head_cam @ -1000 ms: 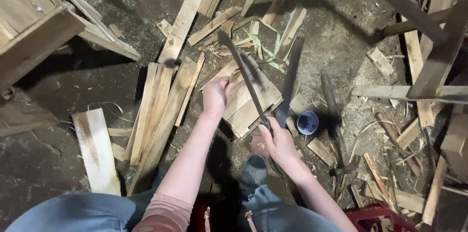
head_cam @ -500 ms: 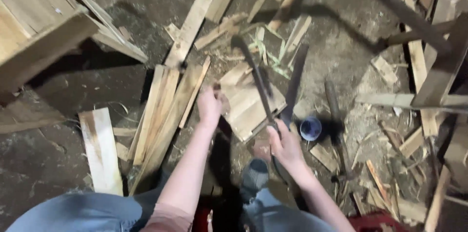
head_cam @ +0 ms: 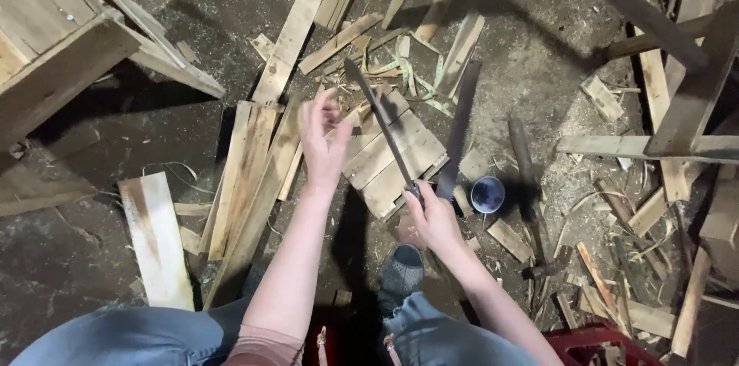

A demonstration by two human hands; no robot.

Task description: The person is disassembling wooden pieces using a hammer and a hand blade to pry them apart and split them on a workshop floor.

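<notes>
Fingers of the right hand (head_cam: 433, 218) wrap the handle of a long, dark, narrow metal blade (head_cam: 382, 129) — a closed grip, low at the blade's near end. From that grip the blade runs up and to the left, its long axis slanting away from the person, with the tip (head_cam: 350, 67) well beyond the hand and raised over a stack of short pale wooden boards (head_cam: 396, 154) lying on the floor.

Left of the grip, the left hand (head_cam: 323, 135) hangs open over the same stack, fingers spread and holding nothing; it sits just beside the blade's middle stretch — nearer to the boards than the right hand is, though whether it touches them cannot be told.

Just right of the grip lies a dark flat strip (head_cam: 458, 131), roughly parallel to the blade, and beyond it a small round blue-rimmed cup (head_cam: 487, 194). Below the grip, a grey shoe (head_cam: 402, 270) is planted near the stack's edge. Further left lie long pale planks (head_cam: 246, 181), and loose offcuts and shavings litter the dirt floor (head_cam: 92, 258) all around.
</notes>
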